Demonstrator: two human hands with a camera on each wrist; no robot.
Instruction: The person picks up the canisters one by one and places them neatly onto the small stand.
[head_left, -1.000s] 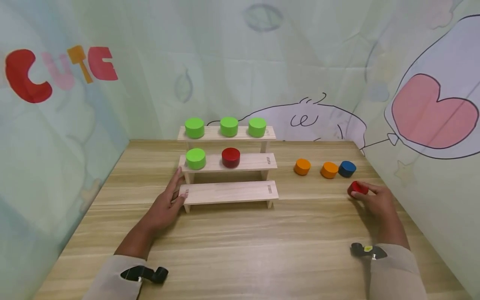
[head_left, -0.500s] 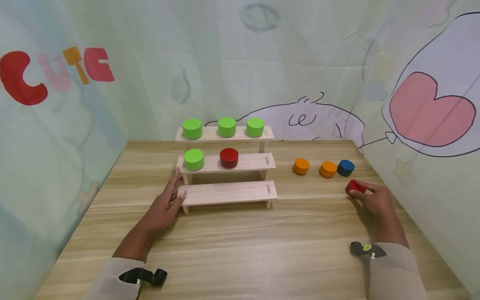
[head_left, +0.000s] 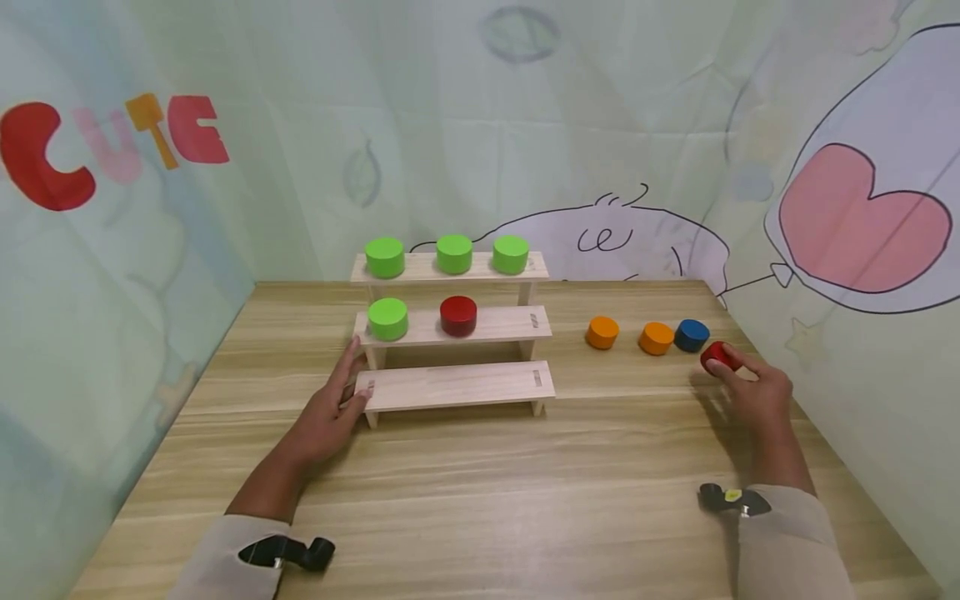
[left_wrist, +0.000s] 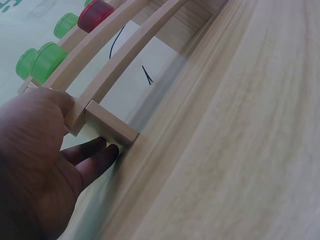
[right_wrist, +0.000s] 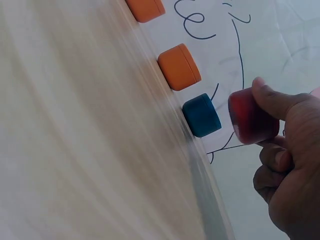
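Observation:
My right hand point(head_left: 761, 400) pinches a red round block point(head_left: 718, 357) between thumb and fingers. In the right wrist view that red block point(right_wrist: 250, 116) is lifted off the table, beside the blue round block point(right_wrist: 201, 115). My left hand point(head_left: 327, 421) grips the left end of a three-step wooden stand point(head_left: 453, 387). Its thumb is on the lowest step, and the left wrist view shows fingers point(left_wrist: 100, 162) by the stand's leg. Green round blocks point(head_left: 453, 255) line the top step. The middle step bears a green block point(head_left: 387, 320) and a red block point(head_left: 458, 317).
Two orange round blocks point(head_left: 602, 333) and the blue block point(head_left: 692, 336) stand on the wooden table point(head_left: 525, 508), right of the stand. Printed cloth walls point(head_left: 300, 167) enclose the table at the back and both sides.
My right hand has raised the red block off the table, moving it slightly away from me and tilting it. The left hand keeps its place on the stand.

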